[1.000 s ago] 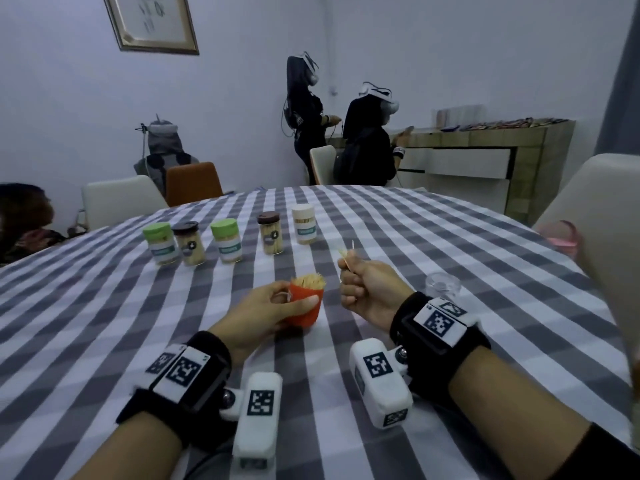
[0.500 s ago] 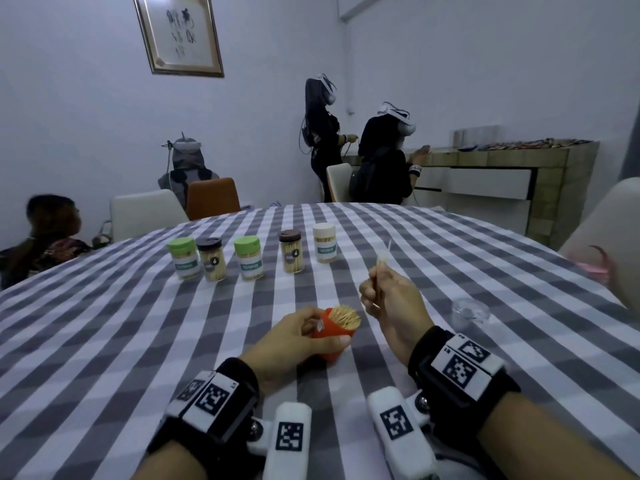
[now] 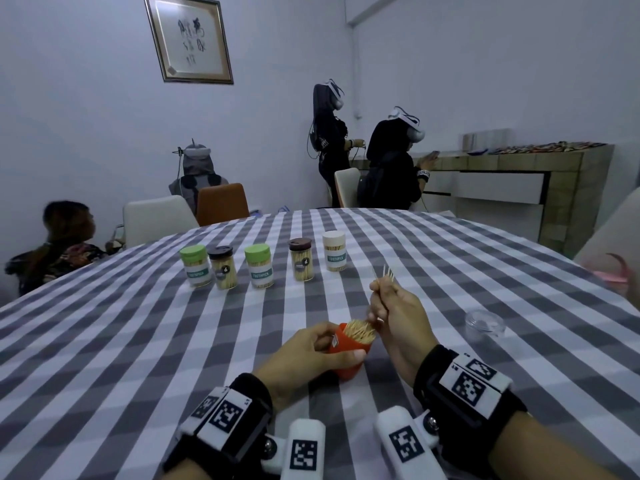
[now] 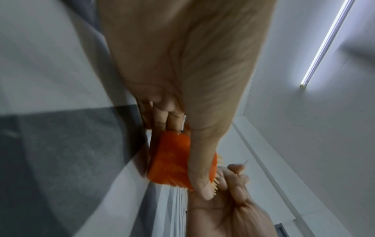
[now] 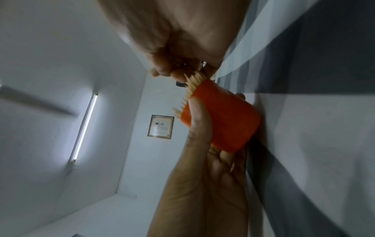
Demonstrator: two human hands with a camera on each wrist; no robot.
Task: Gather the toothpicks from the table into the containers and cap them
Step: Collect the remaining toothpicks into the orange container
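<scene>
Right now the left hand (image 3: 304, 355) wraps around an orange cup (image 3: 349, 355) that stands on the checked desk (image 3: 138, 341), thumb along its near side, tilting the mouth a little toward the other hand. Packed toothpicks (image 3: 360, 330) stick up from the rim. The right hand (image 3: 398, 317) sits just above and beside that rim, fingers curled into a pinch around a few loose picks (image 3: 385, 273) whose tips poke up past the knuckles; the lower ends are hidden behind the fingers, so I cannot tell whether they have entered the cup yet. Judging from this, the step is feeding that small bunch in among the rest. To do it well, the picks want to be lined up parallel to those already standing, aimed at a gap near the edge, and let slide down rather than pushed, since the cup looks nearly full and a forced bunch could splay or bend. The left hand should keep the cup steady and tilted so nothing spills. A clear cap (image 3: 485, 322) lies on the desk to the right, apart from the cup, likely its lid for afterwards. Farther back five capped jars (image 3: 259, 261) stand in a row, seemingly finished. I see no loose picks left on the cloth.
</scene>
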